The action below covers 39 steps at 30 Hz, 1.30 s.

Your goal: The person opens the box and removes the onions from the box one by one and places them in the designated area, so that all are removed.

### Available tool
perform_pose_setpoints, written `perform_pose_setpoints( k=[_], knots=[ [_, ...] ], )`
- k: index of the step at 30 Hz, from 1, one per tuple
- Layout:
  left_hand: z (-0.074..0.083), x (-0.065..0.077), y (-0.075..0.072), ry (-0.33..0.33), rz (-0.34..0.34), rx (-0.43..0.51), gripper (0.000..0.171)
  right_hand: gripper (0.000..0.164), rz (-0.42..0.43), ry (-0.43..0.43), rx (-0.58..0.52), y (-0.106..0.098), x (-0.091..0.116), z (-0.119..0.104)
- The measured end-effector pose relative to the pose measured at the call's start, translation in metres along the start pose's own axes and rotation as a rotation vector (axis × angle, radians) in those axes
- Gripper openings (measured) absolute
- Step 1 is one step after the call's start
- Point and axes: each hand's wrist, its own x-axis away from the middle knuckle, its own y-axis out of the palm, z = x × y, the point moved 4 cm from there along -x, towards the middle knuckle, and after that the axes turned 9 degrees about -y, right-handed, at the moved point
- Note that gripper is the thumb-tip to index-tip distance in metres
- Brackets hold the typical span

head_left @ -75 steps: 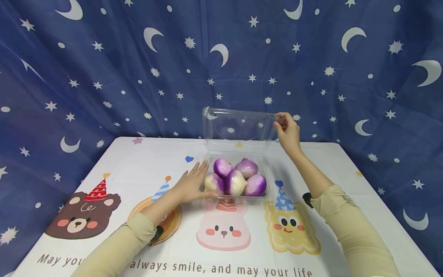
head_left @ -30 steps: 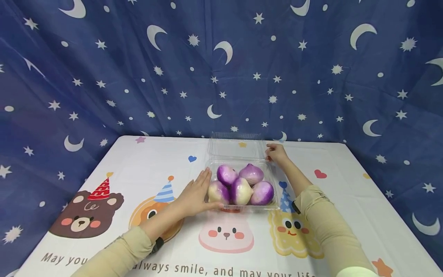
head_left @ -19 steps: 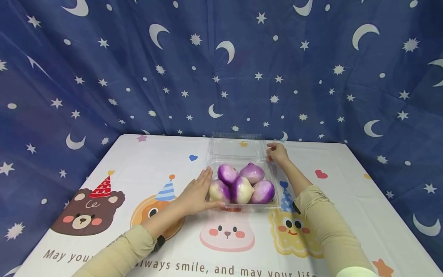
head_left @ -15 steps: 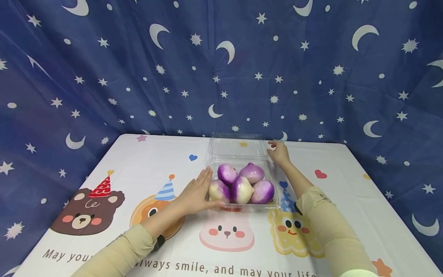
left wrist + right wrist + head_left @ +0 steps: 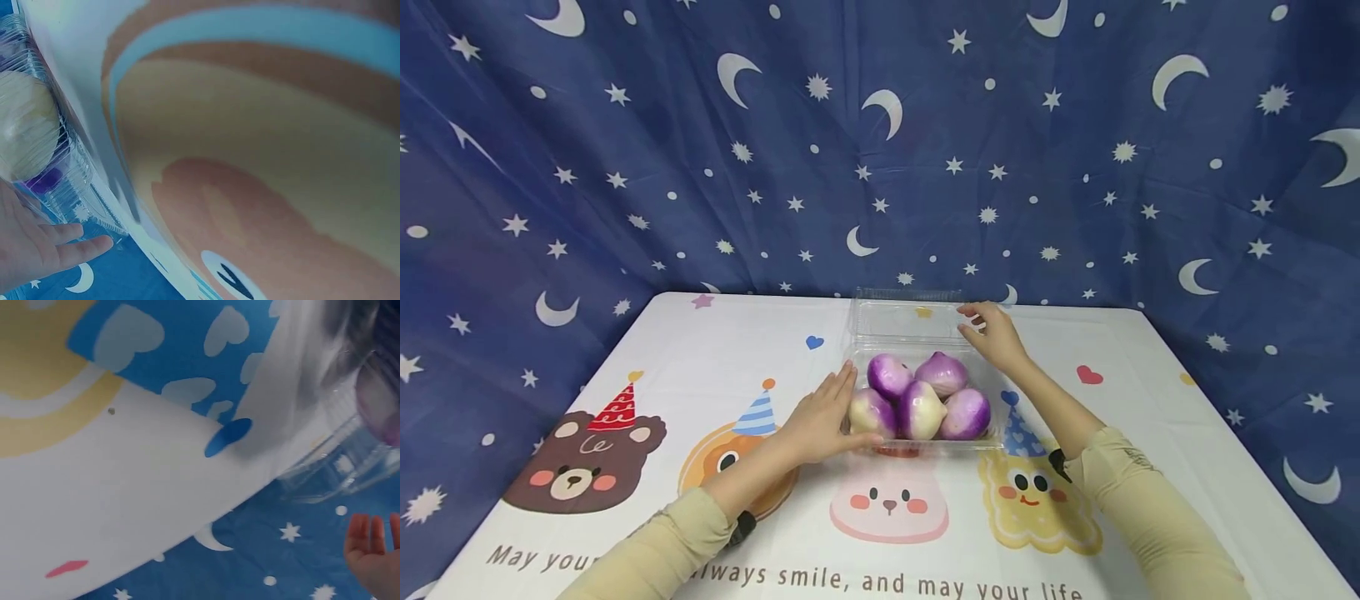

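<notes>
A clear plastic clamshell box (image 5: 925, 443) stands on the table with its lid (image 5: 895, 321) folded back toward the curtain. Inside it sit several glossy purple-and-white onions (image 5: 922, 410). My left hand (image 5: 820, 421) rests along the box's left side, fingers straight, thumb at the front left corner. In the left wrist view, that hand (image 5: 31, 240) lies by the ridged box wall. Over the lid's right part hovers my right hand (image 5: 996, 337), fingers loosely bent and nothing gripped. The right wrist view shows the right hand (image 5: 374, 553) partly, at the lower right edge.
A white tablecloth (image 5: 760, 333) printed with cartoon animals and lettering covers the table. Behind the far edge hangs a dark blue curtain (image 5: 662, 150) with moons and stars, close to the folded-back lid.
My right hand has lowered the lid from upright to folded back, released its right edge and shifted left over it. My left hand stays at the box's side.
</notes>
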Motion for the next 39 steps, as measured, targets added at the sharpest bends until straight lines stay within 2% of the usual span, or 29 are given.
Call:
perform_pose_setpoints(
  k=[6, 11, 19, 28, 39],
  knots=[
    [-0.002, 0.0, 0.0, -0.012, 0.008, -0.001, 0.109, 0.03, -0.067, -0.072, -0.058, -0.002, 0.012, -0.022],
    [-0.002, 0.0, 0.0, -0.016, 0.006, 0.006, 0.109, 0.033, -0.106, -0.091, -0.088, -0.004, 0.02, -0.036],
    [-0.001, 0.0, 0.001, -0.009, 0.012, -0.003, 0.109, 0.037, -0.14, -0.089, -0.104, -0.01, 0.032, -0.046],
    [0.001, -0.002, -0.002, -0.008, 0.017, -0.012, 0.109, 0.041, -0.235, -0.096, -0.111, -0.014, 0.048, -0.053],
    [0.001, -0.002, -0.001, -0.02, -0.009, -0.007, 0.111, 0.047, -0.235, -0.192, -0.147, -0.001, 0.061, -0.067]
  ],
)
